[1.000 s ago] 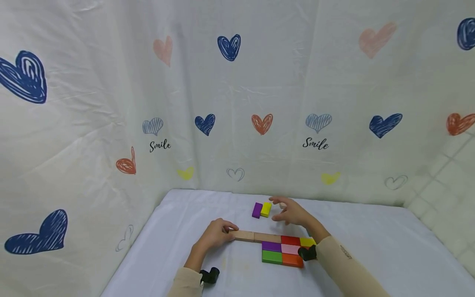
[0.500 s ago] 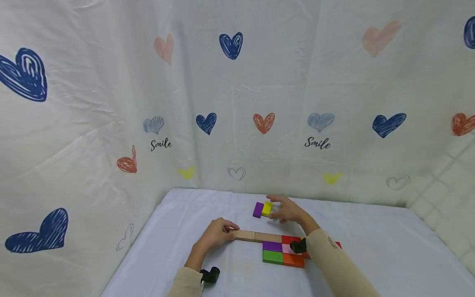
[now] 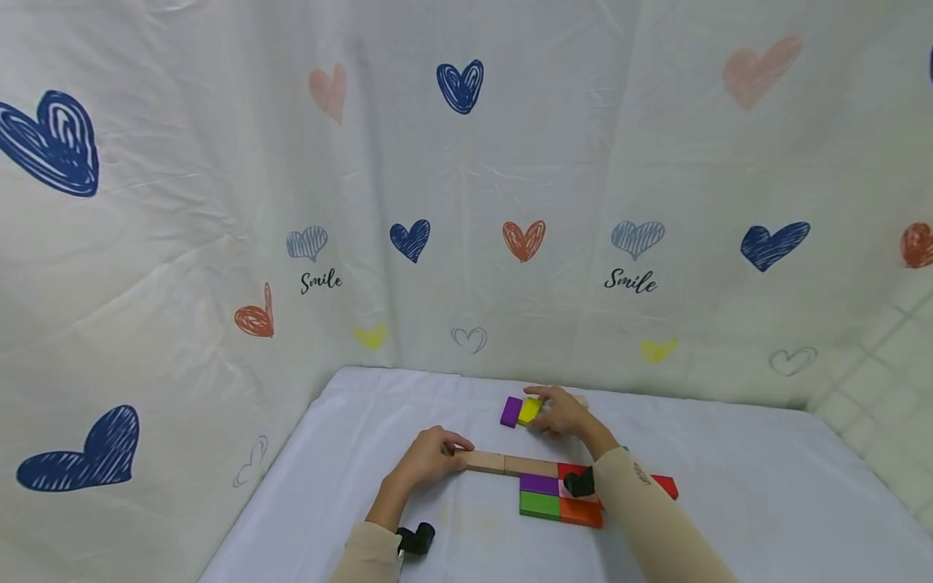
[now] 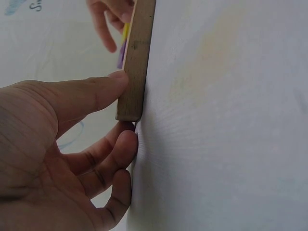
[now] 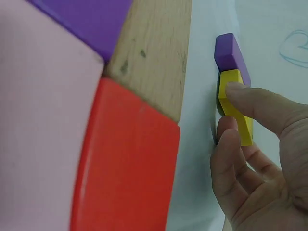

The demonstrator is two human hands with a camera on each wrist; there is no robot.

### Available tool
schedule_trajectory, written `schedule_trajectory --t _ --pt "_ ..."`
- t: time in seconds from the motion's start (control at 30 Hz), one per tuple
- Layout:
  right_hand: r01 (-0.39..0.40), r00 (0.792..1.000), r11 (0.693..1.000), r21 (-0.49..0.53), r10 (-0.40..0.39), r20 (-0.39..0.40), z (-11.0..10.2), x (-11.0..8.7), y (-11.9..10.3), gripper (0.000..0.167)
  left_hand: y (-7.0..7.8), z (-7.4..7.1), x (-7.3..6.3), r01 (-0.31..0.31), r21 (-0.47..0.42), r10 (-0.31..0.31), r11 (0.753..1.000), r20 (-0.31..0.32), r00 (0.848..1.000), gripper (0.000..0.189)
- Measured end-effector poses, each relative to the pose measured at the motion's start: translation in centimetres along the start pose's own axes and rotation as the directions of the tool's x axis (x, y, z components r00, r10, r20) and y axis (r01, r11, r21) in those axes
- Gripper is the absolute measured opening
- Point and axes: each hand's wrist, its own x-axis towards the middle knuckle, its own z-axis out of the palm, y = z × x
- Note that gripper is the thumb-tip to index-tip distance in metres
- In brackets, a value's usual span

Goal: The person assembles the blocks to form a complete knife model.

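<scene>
At the left end of a row of two wooden blocks, my left hand (image 3: 426,457) grips the end block (image 3: 483,461); in the left wrist view its thumb (image 4: 101,94) presses on one face, with curled fingers by the block's end. Farther back, my right hand (image 3: 560,411) pinches a yellow block (image 5: 233,96). In the right wrist view the thumb lies on the yellow block and curled fingers sit beside it. A purple block (image 3: 511,411) lies right against the yellow one on its left.
Joined to the wooden row are flat coloured blocks: purple (image 3: 539,484), green (image 3: 539,505), orange (image 3: 581,512) and red (image 5: 127,154). My right sleeve (image 3: 641,502) covers part of them, and a red block (image 3: 665,486) shows beyond it. A pale wooden piece (image 3: 581,400) shows behind the right hand.
My right hand has moved left onto the yellow block and now pinches it. The left hand stays at the wooden block's end. The head view has shifted slightly.
</scene>
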Motion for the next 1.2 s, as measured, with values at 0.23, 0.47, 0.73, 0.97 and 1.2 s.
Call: schedule_trajectory --t 0.23,0.47,0.73,0.97,1.2 --pt "0.022 1.0 0.998 -0.057 -0.023 -0.017 -1.0 -1.6 -0.3 0.072 0.4 0.1 -0.1 0.001 -0.003 -0.001 1.0 0.003 1.0 0.021" --pt "0.085 0.996 0.996 -0.032 -0.086 -0.032 -2.6 -4.0 -0.3 0.069 0.6 0.0 -0.3 -0.001 -0.004 0.001 1.0 -0.007 1.0 0.021" --pt "0.092 0.996 0.995 0.046 -0.091 -0.022 -3.7 -7.2 0.6 0.07 0.4 0.2 -0.3 0.006 0.002 -0.006 1.0 -0.016 1.0 0.02" --pt "0.105 0.994 0.991 0.088 -0.103 -0.025 -4.1 -10.6 1.5 0.072 0.3 0.2 -0.5 0.009 -0.005 -0.009 1.0 -0.017 1.0 0.021" --pt "0.129 0.992 0.983 0.129 -0.128 -0.014 -4.7 -13.9 3.0 0.074 0.4 0.1 -0.5 -0.002 -0.009 0.002 1.0 -0.015 1.0 0.019"
